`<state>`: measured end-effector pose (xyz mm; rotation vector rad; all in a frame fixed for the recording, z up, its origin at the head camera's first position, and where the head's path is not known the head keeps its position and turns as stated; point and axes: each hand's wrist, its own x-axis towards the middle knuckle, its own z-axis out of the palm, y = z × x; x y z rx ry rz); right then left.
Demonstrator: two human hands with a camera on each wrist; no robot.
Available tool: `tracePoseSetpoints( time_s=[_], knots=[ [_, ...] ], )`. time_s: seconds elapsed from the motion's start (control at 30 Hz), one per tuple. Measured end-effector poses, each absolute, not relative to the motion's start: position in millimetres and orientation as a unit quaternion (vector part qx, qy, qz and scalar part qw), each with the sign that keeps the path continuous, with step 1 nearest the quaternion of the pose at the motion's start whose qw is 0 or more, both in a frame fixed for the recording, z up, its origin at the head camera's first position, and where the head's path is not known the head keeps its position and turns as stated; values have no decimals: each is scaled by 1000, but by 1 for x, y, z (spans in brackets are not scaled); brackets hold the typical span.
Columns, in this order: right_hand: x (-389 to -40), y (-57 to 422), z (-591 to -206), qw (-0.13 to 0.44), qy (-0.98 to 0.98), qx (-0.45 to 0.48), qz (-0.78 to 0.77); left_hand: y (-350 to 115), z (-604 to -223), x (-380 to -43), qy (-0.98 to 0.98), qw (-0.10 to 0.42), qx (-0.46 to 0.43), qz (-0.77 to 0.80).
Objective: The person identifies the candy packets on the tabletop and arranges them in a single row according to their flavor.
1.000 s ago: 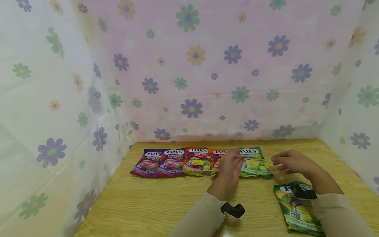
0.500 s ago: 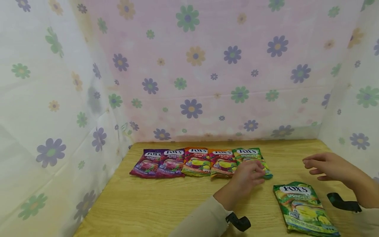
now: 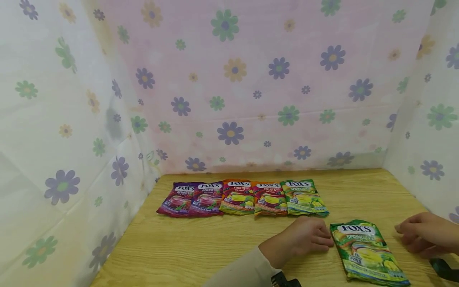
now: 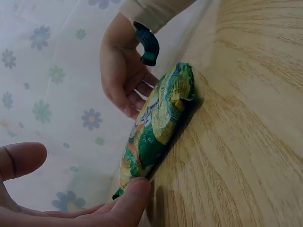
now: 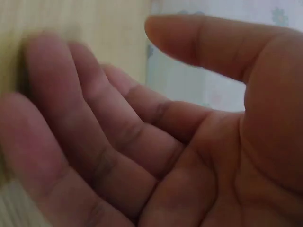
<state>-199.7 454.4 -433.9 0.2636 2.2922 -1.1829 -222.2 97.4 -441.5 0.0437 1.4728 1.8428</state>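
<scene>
A green FOX'S candy bag (image 3: 369, 253) lies face up at the front right of the table. My left hand (image 3: 305, 241) is at its left edge. In the left wrist view the fingertips (image 4: 135, 191) meet the near end of the bag (image 4: 158, 116), while the thumb stands apart. Across the bag, my right hand (image 3: 428, 235) hovers low by its right side, a small gap between them in the head view. The right wrist view has the right hand (image 5: 156, 137) with loosely bent fingers and nothing in the palm.
Along the back lies a row of FOX'S bags: two purple berries bags (image 3: 207, 199), two orange-red fruits bags (image 3: 238, 197) and a green bag (image 3: 304, 198). Neighbouring bags touch or overlap. Flowered cloth (image 3: 229, 99) encloses the wooden table (image 3: 172, 247) at the back and sides.
My left hand has come away from the back row, moving right and toward the front to the near green bag. My right hand swung out right, then lowered beside that bag.
</scene>
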Motion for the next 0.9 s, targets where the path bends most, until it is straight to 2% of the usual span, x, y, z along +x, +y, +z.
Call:
tracePoseSetpoints(
  time_s=[0.17,0.33,0.7,0.9],
  knots=[
    [-193,455,-441,303,830,63,-465,95,-442,-220,563,423,10,710],
    [-189,443,-440,301,839,50,-450,95,-443,-217,548,452,4,703],
    [-192,436,-440,334,802,-13,-495,98,-452,-217,526,464,-7,713],
    [-196,441,-444,394,723,-65,-563,98,-456,-218,541,466,17,700]
  ],
)
